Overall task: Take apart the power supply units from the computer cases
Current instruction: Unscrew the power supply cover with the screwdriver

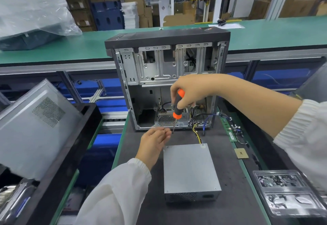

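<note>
and here come two arms into view, both in white long sleeves. the left sleeve is smooth, thin-looking fabric, a little glossy, loose and billowy along the forearm, gathered into an elastic cuff at the wrist with small puckers all around it. the right sleeve looks different: a ribbed, knitted cuff with fine parallel ridges, pushed well up the forearm so much of that arm is bare, with smoother white fabric behind it. the left hand is bare, no glove, no ring showing. the right hand is bare too, no watch or band at the wrist. nails are too small to make out.
</note>
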